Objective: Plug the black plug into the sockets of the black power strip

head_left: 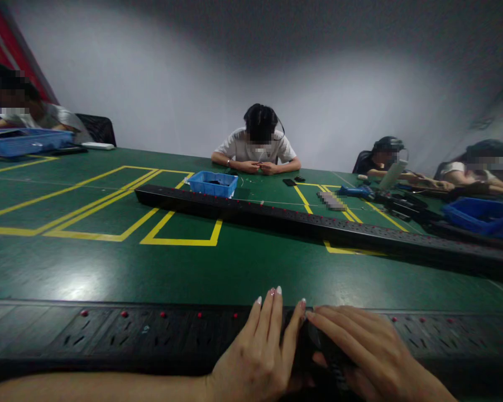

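A long black power strip (171, 335) with slotted sockets and small red dots runs across the near side of the table. My left hand (255, 352) lies on it with the fingers stretched out and the index finger spread from the others; its thumb is mostly hidden. Beside it, my right hand (364, 346) is curled over the strip, fingers close together. A dark, partly ridged piece (338, 375) shows under that hand, too dim and covered to name. The fingertips of both hands nearly meet over the strip.
Another long black power strip (276, 215) lies slantwise beyond my hands. Past it stands a small blue bin (213, 184); a larger blue bin (481, 218) is at right, another blue bin (25, 142) at far left. Yellow tape marks the green table (121, 268). Several people sit around it.
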Motion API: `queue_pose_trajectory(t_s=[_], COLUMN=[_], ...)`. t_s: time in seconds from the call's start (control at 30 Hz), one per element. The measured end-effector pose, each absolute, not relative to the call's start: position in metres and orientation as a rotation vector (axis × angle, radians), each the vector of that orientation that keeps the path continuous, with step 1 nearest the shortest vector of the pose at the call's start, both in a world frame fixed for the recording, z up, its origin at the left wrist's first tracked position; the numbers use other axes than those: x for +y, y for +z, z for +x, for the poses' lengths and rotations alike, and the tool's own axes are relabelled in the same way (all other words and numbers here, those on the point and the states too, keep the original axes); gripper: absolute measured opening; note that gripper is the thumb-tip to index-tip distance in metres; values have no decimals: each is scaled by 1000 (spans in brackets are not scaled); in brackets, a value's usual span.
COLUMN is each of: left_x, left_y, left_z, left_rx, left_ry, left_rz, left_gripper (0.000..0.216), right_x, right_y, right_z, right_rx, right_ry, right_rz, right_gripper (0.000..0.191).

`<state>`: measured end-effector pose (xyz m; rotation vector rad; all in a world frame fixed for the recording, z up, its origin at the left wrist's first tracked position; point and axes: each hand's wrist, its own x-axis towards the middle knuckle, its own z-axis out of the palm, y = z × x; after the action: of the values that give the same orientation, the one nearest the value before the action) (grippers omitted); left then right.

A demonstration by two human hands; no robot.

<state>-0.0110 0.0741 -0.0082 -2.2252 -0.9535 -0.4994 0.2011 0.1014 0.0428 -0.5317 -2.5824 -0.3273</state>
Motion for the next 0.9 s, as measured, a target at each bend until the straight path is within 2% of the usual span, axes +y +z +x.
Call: queue_pose_trajectory(t_s=[0.9], left_x=[73], left_y=[-20], left_z=[-10], left_rx=[-849], left_ry=[-606], left_rz=[-2059], left_gripper=[46], right_x=[103], right_y=[47], right_z=[201], right_rx=[-2582], right_ry=[-411], right_rz=[-520], right_gripper=[27])
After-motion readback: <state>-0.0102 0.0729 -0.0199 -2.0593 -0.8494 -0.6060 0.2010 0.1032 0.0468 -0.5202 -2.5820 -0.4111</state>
